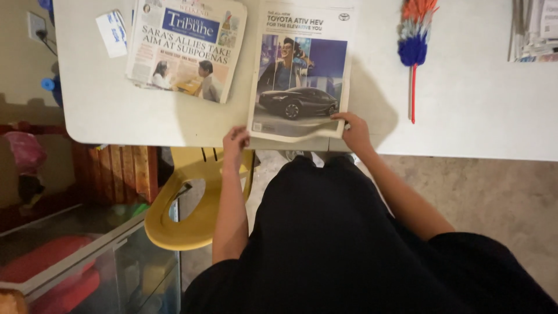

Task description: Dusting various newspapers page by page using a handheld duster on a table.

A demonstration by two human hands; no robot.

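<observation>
So both hands are on the newspaper with the car ad (299, 75), which lies flat at the near edge of the white surface (465, 104), right in front of the person. The left hand (235, 141) is curled at the paper's lower left corner, just off the surface edge; it looks closed around the corner, but I can't tell how tight the grip is. The right hand (354, 131) sits on the lower right corner with fingers pressed down and pinching the edge where the page lifts a bit. Just left of that paper, touching or nearly so, is a second folded newspaper (186, 49) with a big headline and a photo of two people, tilted slightly. Further left of it lies a small white and blue slip (111, 33). Well to the right of the car-ad paper there's a feather duster (414, 40) with orange, white and blue feathers and a red handle pointing toward the person, and way off in the far right corner a stack of papers (535, 29). Below the surface edge, under the left hand, a yellow chair (186, 221) sticks out, and left of that a clear plastic bin (75, 267) with red stuff inside.
</observation>
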